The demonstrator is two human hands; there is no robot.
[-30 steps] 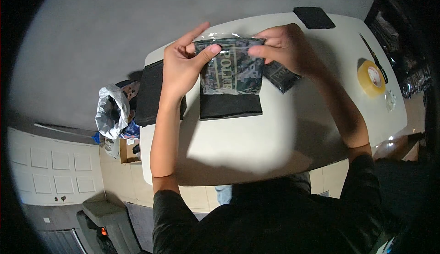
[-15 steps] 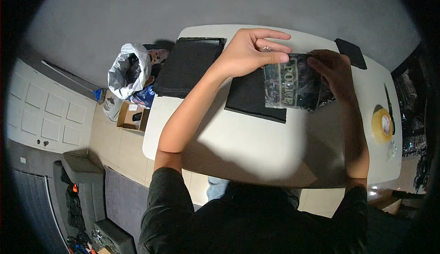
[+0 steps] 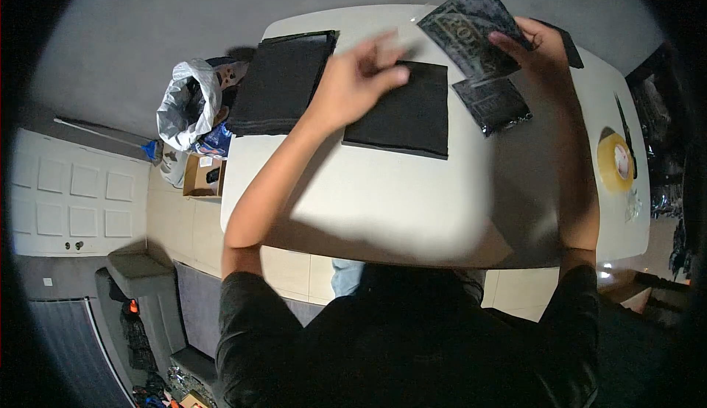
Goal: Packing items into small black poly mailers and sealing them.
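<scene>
My right hand grips a plastic-wrapped dark camouflage packet at the back right, its thumb across the front. A similar packet lies on the white table below it. My left hand, blurred and with fingers apart and nothing in it, is over the left edge of a folded black fabric panel. To its left lies a stack of black fabric panels.
Tape roll and scissors on the right of the white table; black piece at back right. Left of the table: open silver bag, cardboard box, grey sofa, white door.
My left hand has let go of the packet and moved left. My right hand has lifted the packet up and back, tilting it and uncovering the smaller packet and black panel underneath.
</scene>
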